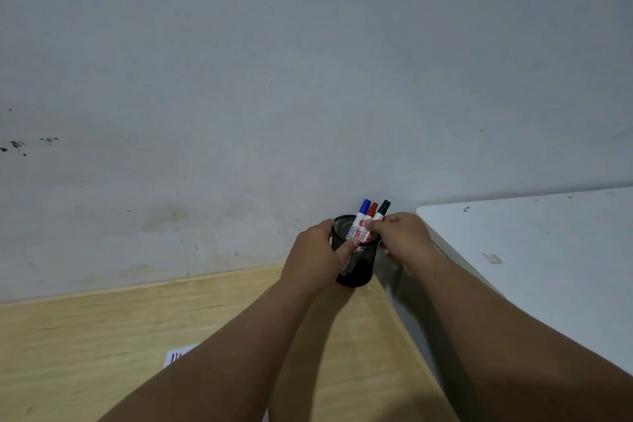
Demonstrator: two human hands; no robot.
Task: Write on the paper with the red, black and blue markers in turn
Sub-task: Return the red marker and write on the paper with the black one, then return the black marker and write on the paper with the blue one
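At the far right corner of the wooden table (102, 336), the left hand (313, 259) grasps a black mesh cup (358, 267). The blue marker (360, 216), red marker (369, 216) and black marker (382, 211) stand in it. The right hand (402, 236) pinches the red marker's barrel. The paper (178, 355) lies nearer, left.

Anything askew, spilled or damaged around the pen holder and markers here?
Nothing spilled or broken. The pen holder sits at the far corner of the wooden table, close to its edge, gripped by the left hand. The right hand pinches the markers. The wall has dark scuffs.
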